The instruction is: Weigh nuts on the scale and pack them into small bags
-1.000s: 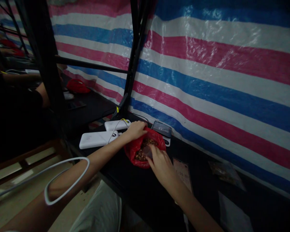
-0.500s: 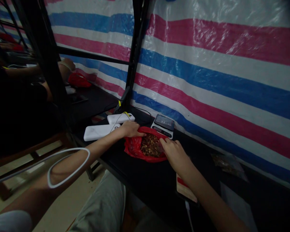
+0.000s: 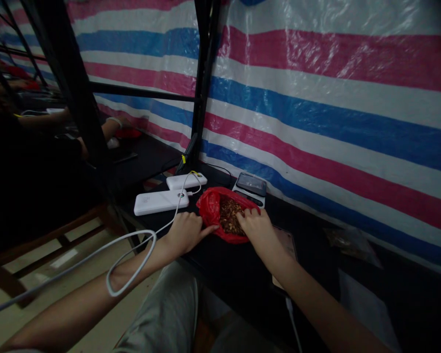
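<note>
A red plastic bag (image 3: 208, 208) lies open on the black table, with small brown, dried-looking pieces (image 3: 231, 215) heaped inside it. At the bag's near left edge is my left hand (image 3: 185, 231), its thumb stretched along the rim and its fingers curled, closed on the plastic. My right hand (image 3: 256, 228) grips the right side of the bag, fingers bent over the rim beside the brown pieces. Its fingertips are partly hidden. Just behind the bag stands a small digital scale (image 3: 250, 188) with a dark top.
Two white power banks (image 3: 161, 202) lie left of the bag; a white cable (image 3: 132, 284) loops over my left forearm. A phone (image 3: 287, 242) lies under my right forearm. Clear plastic bags (image 3: 353, 245) lie at right. Striped sheeting (image 3: 316, 117) hangs behind. Another person's arm (image 3: 110, 126) is at left.
My left hand has moved from the bag's far left rim toward me to its near left edge. My right hand stays at the right side. The bag's left part has bunched up.
</note>
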